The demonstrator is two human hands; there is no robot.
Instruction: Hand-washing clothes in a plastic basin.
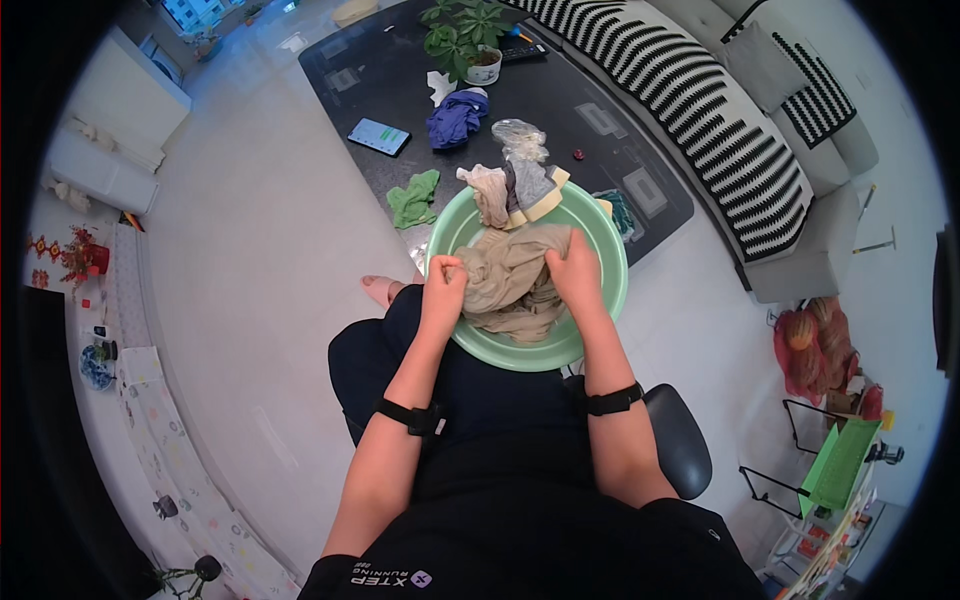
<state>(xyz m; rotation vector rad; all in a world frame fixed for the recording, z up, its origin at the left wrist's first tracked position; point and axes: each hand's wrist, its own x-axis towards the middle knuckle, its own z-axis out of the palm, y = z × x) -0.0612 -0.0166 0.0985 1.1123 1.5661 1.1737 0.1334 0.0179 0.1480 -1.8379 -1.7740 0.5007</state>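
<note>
A beige cloth garment [510, 274] lies bunched in a light green plastic basin [615, 300], which sits on my lap at the near edge of the table. My left hand [444, 289] pinches the garment at its left side, thumb and fingertips together. On the other side my right hand [577, 270] grips a raised fold of it. Past the garment, at the basin's far rim, rest a pinkish-beige cloth [489, 191] and a grey cloth [534, 184] with yellow pieces [541, 208] beside it. Part of the beige fabric is hidden behind my fingers.
On the dark table [352, 45] lie a green cloth [414, 199], a phone [379, 136], a blue-purple cloth [457, 118], a clear plastic bag [519, 139] and a potted plant [484, 67]. To the right stands a sofa [697, 127]. A black stool seat [679, 442] shows beside my right arm.
</note>
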